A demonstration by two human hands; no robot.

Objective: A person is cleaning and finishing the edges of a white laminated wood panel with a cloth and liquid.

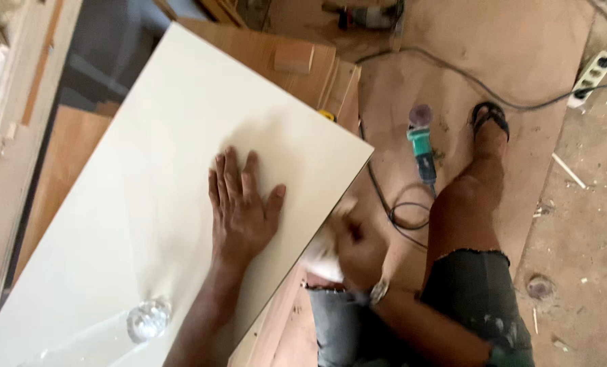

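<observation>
Under me lies a dusty brown board floor (555, 224) strewn with wood chips. A black cable (453, 71) runs across it to a white power strip (592, 78). Stacked wooden boards (59, 160) lie at my left in daylight.

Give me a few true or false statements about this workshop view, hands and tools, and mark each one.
1. The left hand lies flat, fingers spread, on the large cream-white board. True.
2. The right hand is sharp and still. False: it is blurred, at the board's edge, with something pale that cannot be made out.
3. The teal power tool lies on the floor beside a sandalled foot. True.
4. The small wooden block sits on the cream-white board. False: it rests on the brown wood beyond it.
</observation>
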